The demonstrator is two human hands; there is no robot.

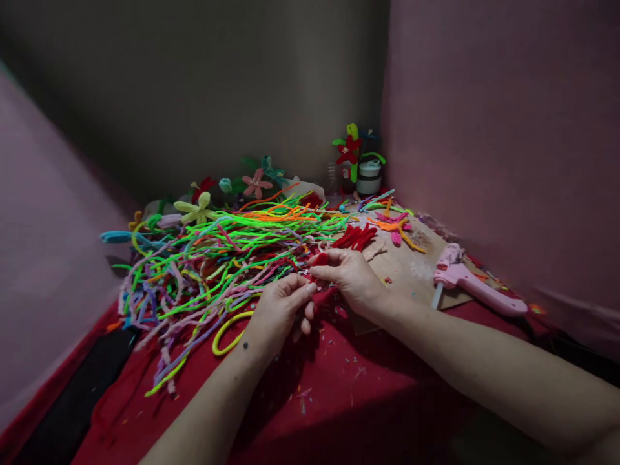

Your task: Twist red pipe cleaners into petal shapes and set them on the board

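Head view shows both your hands meeting above the red cloth. Your right hand pinches a small red pipe-cleaner piece between thumb and forefinger; your left hand closes thumb and forefinger on its lower end, the other fingers curled loosely. That piece sits just in front of a bunch of red pipe cleaners. To your left spreads a tangled heap of multicolored pipe cleaners, mostly green on top. On your right, a pink glue gun lies partly over the brown board.
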